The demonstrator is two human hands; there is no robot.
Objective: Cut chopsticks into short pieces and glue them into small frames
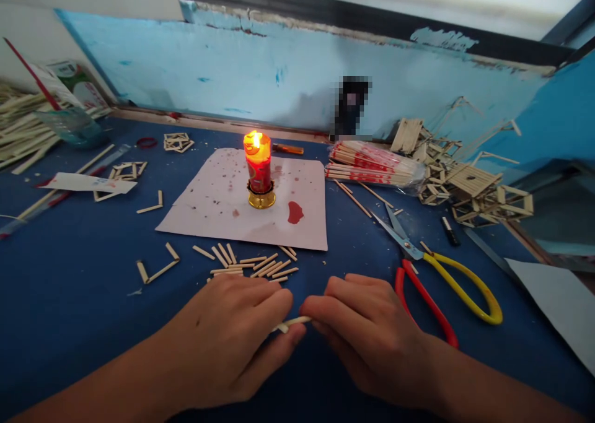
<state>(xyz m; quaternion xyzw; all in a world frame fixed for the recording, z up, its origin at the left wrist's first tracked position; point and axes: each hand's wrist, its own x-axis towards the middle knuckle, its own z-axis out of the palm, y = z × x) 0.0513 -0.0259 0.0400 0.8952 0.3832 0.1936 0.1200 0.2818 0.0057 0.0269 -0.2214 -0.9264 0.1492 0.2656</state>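
Note:
Between my two hands is a short wooden stick piece point(297, 319), with a second piece meeting it at an angle by the left thumb. My left hand point(237, 330) pinches the joined end between thumb and fingers. The fingertips of my right hand point(362, 330) close on the other end. Just beyond the hands lies a loose group of short cut sticks point(267, 265). A lit red candle point(258, 166) stands upright in a gold holder point(261, 199) on a white sheet point(209, 206) spotted with wax. Left of the pile rests an open three-stick frame point(158, 269).
Open scissors point(411, 249) with red and yellow handles lie at right, near a black tube point(450, 231). Behind them are plastic-wrapped chopsticks point(376, 163) and built stick models point(469, 178). A lighter point(290, 149) is behind the candle. A glass bowl point(74, 126) stands at far left.

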